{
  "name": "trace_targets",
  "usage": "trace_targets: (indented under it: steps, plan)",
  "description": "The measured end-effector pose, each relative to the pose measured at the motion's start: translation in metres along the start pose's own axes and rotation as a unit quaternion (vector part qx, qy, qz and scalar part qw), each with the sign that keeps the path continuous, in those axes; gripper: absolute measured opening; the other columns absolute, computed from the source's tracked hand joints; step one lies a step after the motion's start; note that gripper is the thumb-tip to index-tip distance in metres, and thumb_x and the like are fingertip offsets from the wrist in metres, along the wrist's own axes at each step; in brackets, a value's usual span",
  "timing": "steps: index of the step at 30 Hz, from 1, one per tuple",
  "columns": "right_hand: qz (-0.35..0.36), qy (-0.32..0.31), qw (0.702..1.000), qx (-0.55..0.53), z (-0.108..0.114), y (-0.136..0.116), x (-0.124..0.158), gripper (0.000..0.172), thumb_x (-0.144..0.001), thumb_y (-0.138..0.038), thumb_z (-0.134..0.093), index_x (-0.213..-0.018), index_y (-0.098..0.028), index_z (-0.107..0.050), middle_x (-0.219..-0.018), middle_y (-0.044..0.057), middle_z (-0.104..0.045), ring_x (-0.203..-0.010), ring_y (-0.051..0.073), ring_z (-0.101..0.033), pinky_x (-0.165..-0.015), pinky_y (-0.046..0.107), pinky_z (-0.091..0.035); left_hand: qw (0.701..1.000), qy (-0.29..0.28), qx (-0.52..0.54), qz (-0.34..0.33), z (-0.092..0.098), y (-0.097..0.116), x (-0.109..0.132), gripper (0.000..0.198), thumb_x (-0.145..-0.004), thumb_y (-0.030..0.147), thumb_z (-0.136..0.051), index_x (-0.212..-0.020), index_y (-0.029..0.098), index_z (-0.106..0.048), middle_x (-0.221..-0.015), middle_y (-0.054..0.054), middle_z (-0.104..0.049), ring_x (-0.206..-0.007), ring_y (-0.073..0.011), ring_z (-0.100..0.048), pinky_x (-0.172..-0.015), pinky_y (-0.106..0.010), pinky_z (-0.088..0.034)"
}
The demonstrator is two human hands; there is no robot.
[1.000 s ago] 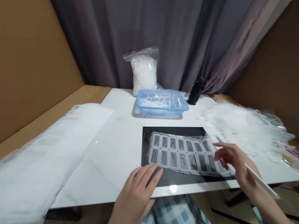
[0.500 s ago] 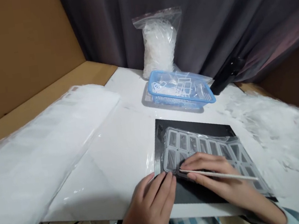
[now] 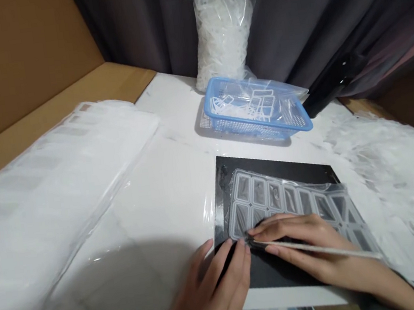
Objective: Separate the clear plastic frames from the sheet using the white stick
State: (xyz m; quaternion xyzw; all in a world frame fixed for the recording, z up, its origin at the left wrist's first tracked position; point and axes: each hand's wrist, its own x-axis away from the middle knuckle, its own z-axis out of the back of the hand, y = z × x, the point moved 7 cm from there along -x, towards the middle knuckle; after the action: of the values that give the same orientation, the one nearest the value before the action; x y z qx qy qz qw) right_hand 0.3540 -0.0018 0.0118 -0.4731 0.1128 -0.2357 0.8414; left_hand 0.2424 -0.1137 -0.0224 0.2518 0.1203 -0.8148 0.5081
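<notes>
A clear plastic sheet (image 3: 296, 191) bearing rows of white-rimmed rectangular frames lies on a black board (image 3: 228, 172). My left hand (image 3: 214, 281) rests with its fingers stretched out, their tips on the near left corner of the sheet and the board's edge. In my right hand (image 3: 318, 247) is a thin white stick (image 3: 326, 248), pinched between thumb and fingers and lying nearly flat. Its left tip sits close to my left fingertips, at the sheet's lower edge. My right hand covers the middle of the lower row of frames.
Behind the board stands a blue basket (image 3: 260, 130) with white plastic frames in it. A zip bag (image 3: 224, 36) full of white pieces stands behind that. Stacked white sheets (image 3: 55, 195) lie left, a heap of clear plastic scraps (image 3: 403, 170) right. A black object (image 3: 329, 85) leans near the curtain.
The camera view has shifted, so the basket and bag appear higher. Both hands stay at the sheet's near left corner, and the stick is still held, its tip slightly nearer the lower edge.
</notes>
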Motion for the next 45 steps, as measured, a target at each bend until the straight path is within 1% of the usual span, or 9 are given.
trace_targets:
  steps: [6, 9, 12, 19, 30, 34, 37, 42, 45]
  plan:
    - [0.031, -0.045, 0.998, 0.037, -0.004, -0.013, -0.005, 0.021, -0.102, -0.018, -0.050, -0.120, -0.018, -0.062, -0.113, 0.010, -0.068, -0.107, 0.018, -0.063, -0.092, 0.026, -0.053, 1.000, 0.009, 0.011, -0.013, 0.006, 0.005, -0.003, 0.036, -0.095, 0.006, -0.038, -0.119, 0.006, -0.066, -0.122, -0.009, -0.068, -0.116, -0.0219, -0.058, -0.120, -0.047, -0.022]
    - [0.074, -0.042, 0.991, 0.103, -0.010, -0.018, -0.003, 0.022, -0.103, -0.015, -0.045, -0.120, -0.016, -0.059, -0.114, 0.011, -0.068, -0.109, 0.018, -0.062, -0.094, 0.028, -0.052, 1.000, 0.003, 0.019, -0.003, 0.006, 0.004, -0.003, 0.035, -0.095, 0.006, -0.039, -0.118, 0.006, -0.066, -0.120, -0.009, -0.069, -0.116, -0.0218, -0.058, -0.121, -0.047, -0.022]
    - [0.130, -0.038, 0.973, 0.188, -0.019, -0.019, 0.004, 0.021, -0.104, -0.013, -0.042, -0.117, -0.013, -0.058, -0.127, 0.015, -0.063, -0.113, 0.021, -0.059, -0.097, 0.035, -0.051, 0.999, 0.004, 0.033, 0.010, 0.005, 0.002, -0.003, 0.035, -0.094, 0.004, -0.039, -0.116, 0.005, -0.066, -0.117, -0.009, -0.070, -0.115, -0.0215, -0.058, -0.121, -0.046, -0.023]
    - [0.158, -0.021, 0.928, 0.336, -0.033, -0.015, 0.017, 0.025, -0.105, -0.017, -0.040, -0.117, -0.010, -0.060, -0.138, 0.017, -0.056, -0.113, 0.027, -0.058, -0.090, 0.042, -0.055, 0.999, 0.029, 0.045, 0.000, 0.006, 0.002, -0.001, 0.036, -0.093, 0.003, -0.036, -0.114, 0.006, -0.065, -0.117, -0.009, -0.070, -0.117, -0.0215, -0.058, -0.121, -0.048, -0.022]
    - [0.184, 0.072, 0.908, 0.369, -0.031, -0.026, 0.016, 0.030, -0.105, -0.013, -0.035, -0.110, -0.008, -0.064, -0.127, 0.018, -0.064, -0.094, 0.024, -0.062, -0.076, 0.039, -0.057, 0.999, 0.004, 0.035, 0.017, 0.006, 0.000, -0.008, 0.034, -0.094, 0.007, -0.038, -0.110, 0.010, -0.068, -0.112, -0.004, -0.071, -0.113, -0.0188, -0.056, -0.125, -0.046, -0.014]
    - [0.164, 0.132, 0.906, 0.366, -0.015, -0.019, 0.019, 0.028, -0.102, -0.011, -0.043, -0.127, -0.009, -0.055, -0.133, 0.020, -0.060, -0.100, 0.025, -0.062, -0.082, 0.041, -0.057, 1.000, -0.005, 0.022, 0.010, 0.004, 0.001, -0.008, 0.035, -0.093, 0.008, -0.041, -0.116, 0.011, -0.066, -0.118, -0.002, -0.069, -0.114, -0.0185, -0.054, -0.125, -0.046, -0.012]
    - [0.124, 0.209, 0.900, 0.361, 0.010, -0.013, 0.021, 0.030, -0.101, -0.014, -0.048, -0.131, -0.017, -0.051, -0.132, 0.014, -0.062, -0.103, 0.022, -0.064, -0.081, 0.036, -0.058, 1.000, -0.021, 0.011, 0.006, 0.002, 0.001, -0.007, 0.037, -0.094, 0.010, -0.040, -0.123, 0.011, -0.064, -0.123, -0.002, -0.068, -0.115, -0.0184, -0.053, -0.125, -0.046, -0.010]
    - [0.048, 0.382, 0.837, 0.389, 0.058, -0.021, 0.032, 0.025, -0.098, -0.014, -0.054, -0.121, -0.023, -0.058, -0.125, 0.008, -0.067, -0.106, 0.022, -0.067, -0.082, 0.032, -0.057, 0.999, -0.045, 0.013, 0.005, 0.001, 0.000, -0.010, 0.038, -0.095, 0.013, -0.039, -0.125, 0.012, -0.062, -0.126, 0.000, -0.066, -0.117, -0.0178, -0.052, -0.125, -0.045, -0.007]
    - [0.025, 0.415, 0.827, 0.379, 0.074, -0.022, 0.035, 0.023, -0.099, -0.018, -0.054, -0.121, -0.022, -0.059, -0.125, 0.008, -0.067, -0.109, 0.023, -0.067, -0.090, 0.034, -0.056, 0.998, -0.052, 0.017, -0.003, 0.002, 0.000, -0.010, 0.038, -0.096, 0.014, -0.039, -0.126, 0.012, -0.062, -0.127, -0.001, -0.066, -0.118, -0.0178, -0.052, -0.125, -0.046, -0.007]
